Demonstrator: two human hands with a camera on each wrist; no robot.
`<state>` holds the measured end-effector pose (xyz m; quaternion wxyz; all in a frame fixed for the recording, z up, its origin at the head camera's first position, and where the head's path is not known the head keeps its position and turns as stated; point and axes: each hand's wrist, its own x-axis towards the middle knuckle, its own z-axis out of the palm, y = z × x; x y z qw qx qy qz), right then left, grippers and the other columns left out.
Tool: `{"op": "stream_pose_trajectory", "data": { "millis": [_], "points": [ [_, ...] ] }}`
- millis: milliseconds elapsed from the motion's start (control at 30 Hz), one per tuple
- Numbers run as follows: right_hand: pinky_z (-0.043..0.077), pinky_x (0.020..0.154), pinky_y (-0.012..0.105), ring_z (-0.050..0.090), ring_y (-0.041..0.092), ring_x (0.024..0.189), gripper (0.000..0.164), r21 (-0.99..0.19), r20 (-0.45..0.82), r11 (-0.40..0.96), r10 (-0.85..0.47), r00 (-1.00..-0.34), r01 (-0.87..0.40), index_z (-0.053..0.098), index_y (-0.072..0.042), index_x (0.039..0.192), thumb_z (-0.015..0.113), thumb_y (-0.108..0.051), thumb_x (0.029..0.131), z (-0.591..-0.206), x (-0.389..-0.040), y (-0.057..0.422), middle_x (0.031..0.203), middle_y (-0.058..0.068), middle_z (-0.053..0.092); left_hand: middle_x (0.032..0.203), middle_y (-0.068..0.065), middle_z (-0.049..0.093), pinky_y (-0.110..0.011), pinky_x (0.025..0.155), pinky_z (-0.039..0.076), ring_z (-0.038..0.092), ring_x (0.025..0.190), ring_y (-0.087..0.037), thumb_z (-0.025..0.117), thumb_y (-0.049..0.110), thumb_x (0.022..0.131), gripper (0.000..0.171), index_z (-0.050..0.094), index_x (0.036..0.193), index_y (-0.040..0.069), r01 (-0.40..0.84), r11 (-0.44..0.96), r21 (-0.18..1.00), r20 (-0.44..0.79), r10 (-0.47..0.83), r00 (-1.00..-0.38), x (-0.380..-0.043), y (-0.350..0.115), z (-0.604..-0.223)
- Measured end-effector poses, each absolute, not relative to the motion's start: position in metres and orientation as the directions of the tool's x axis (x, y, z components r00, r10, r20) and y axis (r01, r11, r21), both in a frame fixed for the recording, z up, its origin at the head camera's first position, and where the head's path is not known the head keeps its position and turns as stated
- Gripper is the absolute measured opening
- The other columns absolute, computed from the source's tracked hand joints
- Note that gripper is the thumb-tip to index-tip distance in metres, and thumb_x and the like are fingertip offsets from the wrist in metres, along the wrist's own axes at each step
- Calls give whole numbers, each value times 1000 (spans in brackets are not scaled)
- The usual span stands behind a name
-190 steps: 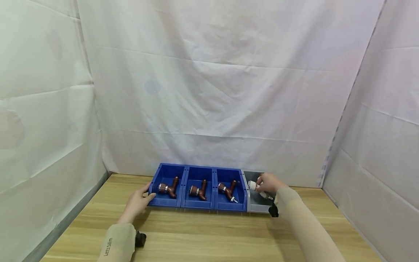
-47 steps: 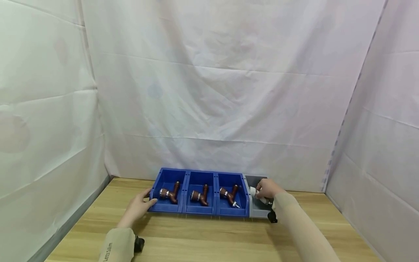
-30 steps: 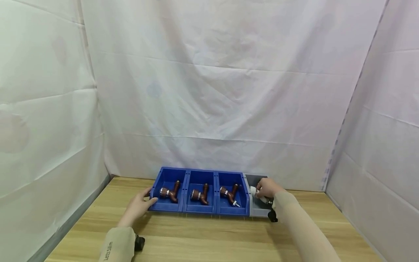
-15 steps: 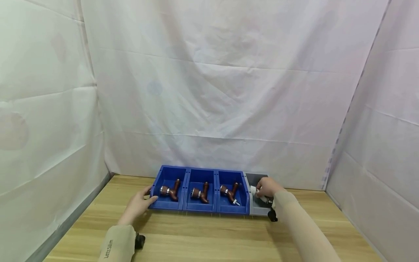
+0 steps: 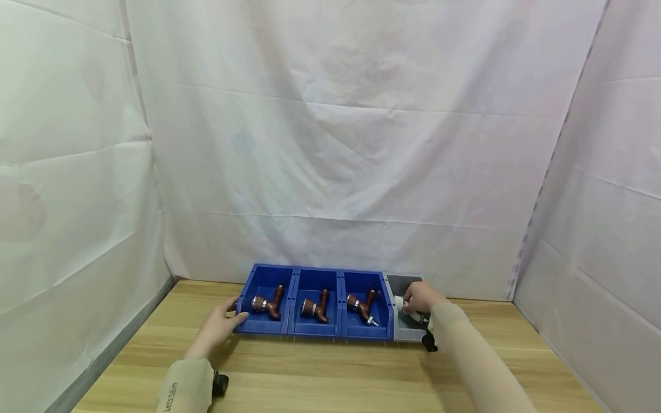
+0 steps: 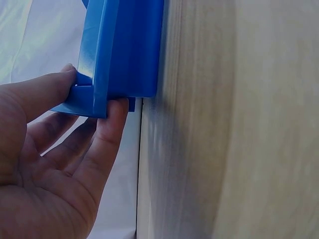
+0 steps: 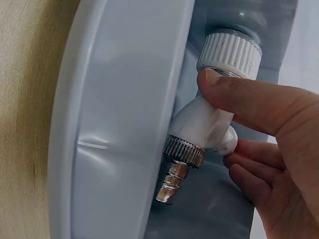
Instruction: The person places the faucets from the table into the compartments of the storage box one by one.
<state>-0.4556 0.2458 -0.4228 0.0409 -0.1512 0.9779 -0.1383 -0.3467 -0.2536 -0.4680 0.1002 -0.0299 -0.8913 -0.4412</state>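
Side by side stand three blue bins and a grey bin. Each blue bin holds a brown tap; the first brown tap and the middle brown tap show no metal nozzle, while the third brown tap has one. My left hand grips the left blue bin's edge, thumb on one side and fingers on the other. Inside the grey bin, my right hand holds a white tap with a ribbed white knob and a metal hose nozzle. The fingers cover part of its body.
The bins stand near the back of a wooden table. White cloth hangs behind them and on both sides. Bare wood lies in front of the bins.
The head view has shifted slightly up and down. Both hands keep their places, the left at the blue bin and the right on the white tap.
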Motion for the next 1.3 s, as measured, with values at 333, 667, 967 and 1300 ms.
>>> {"op": "stream_pose_trajectory", "data": {
  "millis": [333,667,967,1300],
  "points": [
    [27,50,27,28,9,48,43,-319,-37,898,-331,-943,-303,44,-17,53,78,-9,79,-425,-455,245,51,-8,29,130,-34,51,-56,89,46,56,110,-48,63,16,95,57,41,142,-7,136,614,778,201,-38,-979,-349,-254,-469],
    [26,49,26,27,9,47,43,-304,-41,905,-325,-945,-298,44,-17,53,77,-9,79,-425,-463,246,51,-7,26,131,-35,50,-57,90,46,55,112,-50,62,14,96,56,40,142,-9,145,615,775,208,-30,-978,-351,-253,-464],
    [31,50,27,35,9,49,27,-286,-55,911,-324,-944,-296,59,-13,59,78,-10,78,-425,-462,245,55,-7,41,129,-34,51,-56,88,48,56,110,-49,62,15,95,57,40,142,-8,153,614,775,213,-25,-977,-351,-254,-467],
    [27,49,26,30,9,47,40,-293,-41,903,-340,-939,-314,46,-17,53,77,-9,77,-430,-461,246,51,-8,30,131,-35,50,-57,89,47,55,112,-50,62,16,96,57,40,142,-8,141,617,775,203,-31,-979,-348,-254,-468]
  ]
}}
